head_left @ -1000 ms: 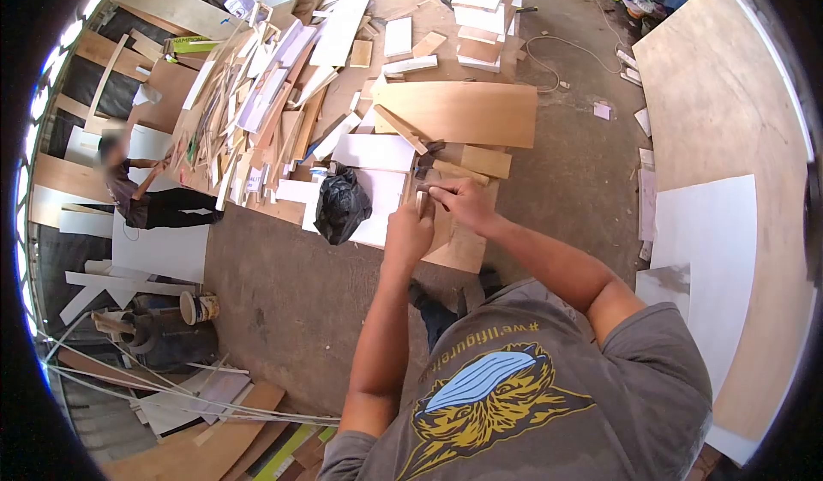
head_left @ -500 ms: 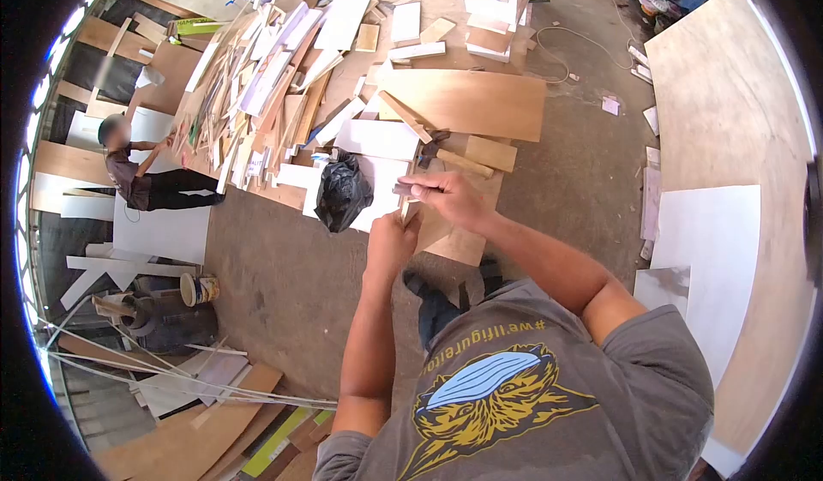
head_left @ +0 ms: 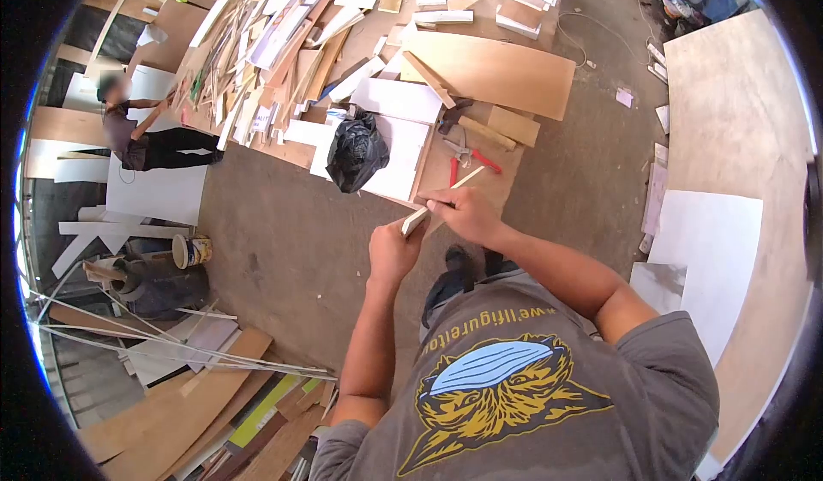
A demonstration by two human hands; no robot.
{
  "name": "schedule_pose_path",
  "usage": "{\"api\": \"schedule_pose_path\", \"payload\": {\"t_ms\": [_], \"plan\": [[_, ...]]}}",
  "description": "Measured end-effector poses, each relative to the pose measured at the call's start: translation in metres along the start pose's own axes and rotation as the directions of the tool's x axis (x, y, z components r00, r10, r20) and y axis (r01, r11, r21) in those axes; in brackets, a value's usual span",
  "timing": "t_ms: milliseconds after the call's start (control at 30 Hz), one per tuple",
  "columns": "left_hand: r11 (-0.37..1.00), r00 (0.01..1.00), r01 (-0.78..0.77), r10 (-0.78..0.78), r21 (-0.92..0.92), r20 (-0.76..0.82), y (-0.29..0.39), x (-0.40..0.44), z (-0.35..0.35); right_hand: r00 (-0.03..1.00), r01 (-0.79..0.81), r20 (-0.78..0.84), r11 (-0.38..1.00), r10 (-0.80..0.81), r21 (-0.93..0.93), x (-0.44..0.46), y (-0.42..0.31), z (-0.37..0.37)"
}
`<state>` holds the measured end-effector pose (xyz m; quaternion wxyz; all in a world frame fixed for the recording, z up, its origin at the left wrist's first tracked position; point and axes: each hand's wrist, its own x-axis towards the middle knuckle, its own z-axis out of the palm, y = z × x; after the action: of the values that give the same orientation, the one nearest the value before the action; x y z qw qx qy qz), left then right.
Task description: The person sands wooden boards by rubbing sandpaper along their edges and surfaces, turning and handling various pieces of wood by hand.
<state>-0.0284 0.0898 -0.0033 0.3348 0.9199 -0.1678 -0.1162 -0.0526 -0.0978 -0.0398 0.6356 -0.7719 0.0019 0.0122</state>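
My left hand [head_left: 395, 249] is closed around a narrow pale wooden strip [head_left: 415, 220], whose end sticks up from the fist. My right hand [head_left: 467, 215] is closed just above and to the right of it, with a small dark object [head_left: 422, 199] pinched at the fingertips, beside the strip. Beyond my hands on the work table, red-handled pliers [head_left: 467, 154] lie near a thin wooden piece. A crumpled black plastic bag [head_left: 357, 152] sits on a white board [head_left: 403, 171] to the left of the pliers.
Wood offcuts [head_left: 283, 48] are heaped across the table's left part, and a wide plywood piece [head_left: 506, 69] lies at its back. Another person [head_left: 137, 129] stands at the left. A bucket [head_left: 191, 250] is on the floor, and large panels [head_left: 720, 138] lean at the right.
The view has tilted and shifted, so the table appears higher. The red-handled pliers, hidden earlier, now show. My right hand has moved back close against the strip.
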Motion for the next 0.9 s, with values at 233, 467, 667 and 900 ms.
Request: {"api": "schedule_pose_path", "payload": {"t_ms": [233, 467, 667, 900], "plan": [[0.993, 0.999, 0.013, -0.018, -0.120, -0.039, -0.018, -0.018, -0.005, 0.998, -0.048, 0.026, 0.987, 0.052, -0.153, -0.012, -0.028, 0.024], [0.985, 0.996, -0.077, 0.069, -0.152, -0.055, -0.066, -0.030, 0.002, 0.994, 0.084, -0.072, 0.996, -0.084, -0.002, -0.023, -0.010, 0.066], [0.984, 0.988, -0.153, 0.151, -0.092, -0.028, -0.088, -0.033, 0.005, 0.983, 0.186, 0.025, 0.977, -0.184, -0.106, -0.033, -0.039, 0.081], [0.977, 0.990, -0.140, 0.137, -0.161, -0.031, -0.084, -0.034, -0.001, 0.990, 0.137, 0.024, 0.950, -0.136, -0.281, -0.029, -0.018, 0.073]]}}
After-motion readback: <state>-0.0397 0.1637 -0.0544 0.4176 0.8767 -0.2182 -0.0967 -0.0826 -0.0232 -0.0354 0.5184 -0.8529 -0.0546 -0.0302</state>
